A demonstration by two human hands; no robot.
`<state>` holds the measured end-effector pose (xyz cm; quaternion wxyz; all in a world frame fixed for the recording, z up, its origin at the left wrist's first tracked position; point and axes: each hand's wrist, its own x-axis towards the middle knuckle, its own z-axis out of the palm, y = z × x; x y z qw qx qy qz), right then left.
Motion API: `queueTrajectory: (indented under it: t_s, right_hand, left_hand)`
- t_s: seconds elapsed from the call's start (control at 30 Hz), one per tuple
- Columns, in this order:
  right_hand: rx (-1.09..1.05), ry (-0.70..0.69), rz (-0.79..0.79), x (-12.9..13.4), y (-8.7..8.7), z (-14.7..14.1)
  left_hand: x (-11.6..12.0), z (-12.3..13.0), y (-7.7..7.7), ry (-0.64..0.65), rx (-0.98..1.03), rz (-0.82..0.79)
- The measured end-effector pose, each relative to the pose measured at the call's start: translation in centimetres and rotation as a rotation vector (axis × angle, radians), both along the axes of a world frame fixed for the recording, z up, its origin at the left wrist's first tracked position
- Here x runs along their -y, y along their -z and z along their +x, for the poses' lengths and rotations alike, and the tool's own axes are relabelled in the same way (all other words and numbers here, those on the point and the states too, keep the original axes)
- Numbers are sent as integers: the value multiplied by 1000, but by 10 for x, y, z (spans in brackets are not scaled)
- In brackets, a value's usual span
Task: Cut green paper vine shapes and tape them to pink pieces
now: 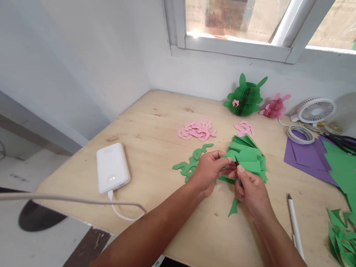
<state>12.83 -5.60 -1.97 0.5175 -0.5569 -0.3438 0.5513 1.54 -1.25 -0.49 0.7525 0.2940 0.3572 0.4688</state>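
Note:
My left hand (208, 169) pinches the edge of a piece of green paper (229, 156) between thumb and fingers. Close beside it, my right hand (253, 192) is closed around a small pair of dark scissors (237, 161), whose tip points up at the paper; most of the tool is hidden in the fingers. Behind both hands lies a stack of folded green paper (249, 160). A narrow green strip (233, 208) shows below my right hand. Curved green cut-outs (190, 165) lie to the left of my left hand.
Pink cut-outs (197, 130) lie farther back. Green (245, 98) and pink (274, 106) paper figures stand by the wall. Rightward are a fan (316, 110), black-handled scissors (344, 141), purple paper (307, 157), a pen (295, 223) and green scraps (352, 246). A white power bank (112, 167) sits left.

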Motion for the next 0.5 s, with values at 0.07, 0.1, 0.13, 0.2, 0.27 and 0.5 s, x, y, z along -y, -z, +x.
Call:
queueTrajectory:
  t_s: [0.07, 0.1, 0.13, 0.2, 0.27, 0.5]
  right_hand:
    - [0, -1, -3, 0, -1, 0]
    - [1, -3, -5, 0, -1, -1]
    - [3, -5, -9, 0, -1, -1]
    - [7, -9, -13, 0, -2, -1]
    - [9, -9, -16, 0, -2, -1]
    - [-2, -11, -6, 0, 1, 0]
  left_hand:
    - [0, 0, 0, -1, 1, 3]
    - [0, 0, 0, 0, 3, 5]
    - [0, -1, 0, -1, 4, 7]
    - [0, -1, -1, -1, 2, 10]
    - [0, -2, -2, -1, -2, 12]
    - [0, -2, -3, 8, -3, 17]
